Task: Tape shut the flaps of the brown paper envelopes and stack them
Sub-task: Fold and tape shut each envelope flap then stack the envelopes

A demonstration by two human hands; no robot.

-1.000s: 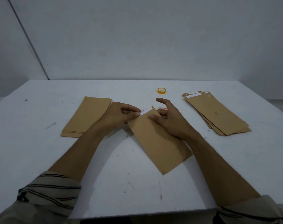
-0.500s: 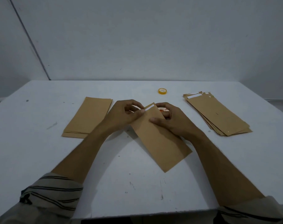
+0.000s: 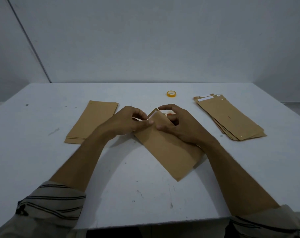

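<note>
A brown envelope (image 3: 169, 152) lies slantwise on the white table (image 3: 42, 152), its far end lifted between both hands. The left hand (image 3: 127, 123) pinches that end's left corner, and the right hand (image 3: 180, 124) holds it with the thumb on the paper and the fingers curled behind the raised flap (image 3: 153, 112). A small roll (image 3: 169, 114) shows partly behind the right fingers. A yellow tape roll (image 3: 171, 93) sits farther back. One envelope stack (image 3: 92, 121) lies to the left, and a looser stack (image 3: 229, 119) to the right. Striped sleeves (image 3: 51, 203) cover both forearms near the table's front edge.

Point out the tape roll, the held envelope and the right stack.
tape roll (image 3: 171, 96), head view, ring's front.
held envelope (image 3: 169, 152), head view, its middle.
right stack (image 3: 231, 119), head view, top envelope's middle.
</note>
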